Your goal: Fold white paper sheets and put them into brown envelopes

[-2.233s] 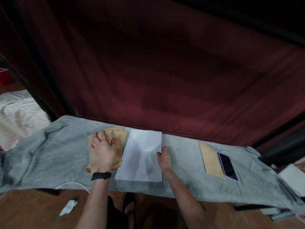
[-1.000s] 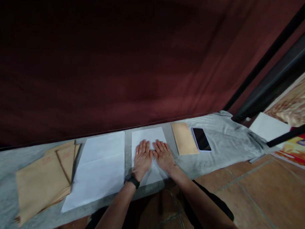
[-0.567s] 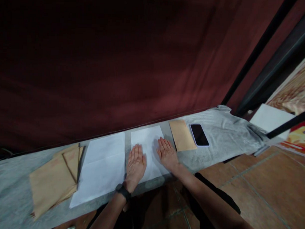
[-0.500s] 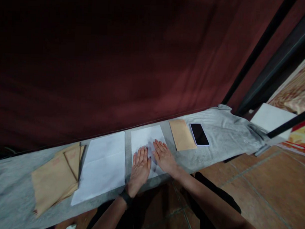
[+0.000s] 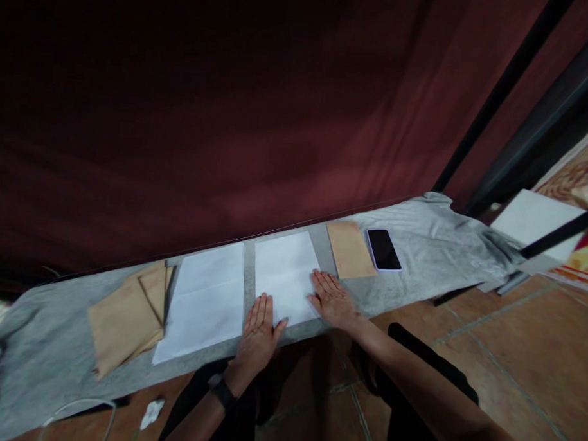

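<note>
A white sheet of paper (image 5: 285,265) with a faint crosswise crease lies flat on the grey cloth. My left hand (image 5: 259,328) rests at its near left corner, fingers stretched out flat. On the sheet's right edge lies my right hand (image 5: 334,299), palm down, its fingers extended. Neither hand grips anything. Left of this sheet is a larger white stack or sheet of paper (image 5: 207,304), also creased across. Farther left, several brown envelopes (image 5: 124,321) overlap in a loose pile. A single brown envelope (image 5: 351,249) lies just right of my right hand.
A phone (image 5: 383,249) with a dark screen lies beyond the single envelope. The grey cloth (image 5: 428,244) covers a narrow bench against a dark red curtain-like surface (image 5: 287,149). Below are floor tiles (image 5: 521,338), a white cable (image 5: 82,403) and a crumpled white scrap (image 5: 152,414).
My hands have moved apart from the middle of the sheet, the left to its near left corner, the right to its right edge. The view has shifted slightly.
</note>
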